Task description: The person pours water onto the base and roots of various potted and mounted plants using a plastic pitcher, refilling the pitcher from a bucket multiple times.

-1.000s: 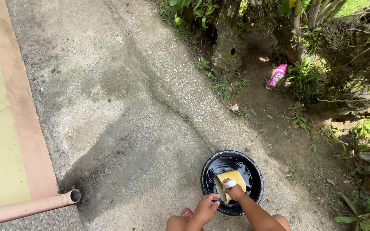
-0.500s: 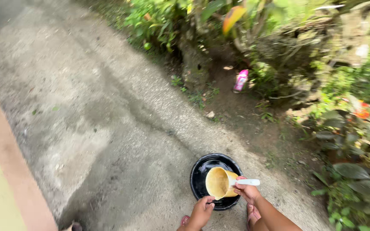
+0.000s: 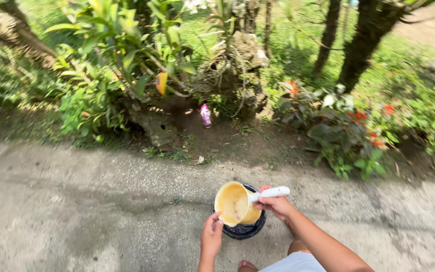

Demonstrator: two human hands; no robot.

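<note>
A concrete path point(image 3: 76, 211) ran across the lower part of the view, grey and blotched with darker patches. Beyond it lay bare soil, then a bed of leafy plants point(image 3: 112, 75), a rough stump point(image 3: 237, 60) and tree trunks point(image 3: 363, 40). A pink bottle point(image 3: 206, 115) stood in the dirt near the stump, well apart from the hands. Red flowers point(image 3: 361, 116) showed among the leaves to the right.

A black basin point(image 3: 245, 230) sat on the path, mostly covered by the dipper point(image 3: 235, 204) held above it. The dipper was yellow with a white handle, tipped so its wet, shiny inside faced the camera. The right hand point(image 3: 276, 205) was closed around the handle. The left hand point(image 3: 211, 235) touched the dipper's lower rim beside the basin's edge, fingers loosely curled; whether it gripped could not be told.
</note>
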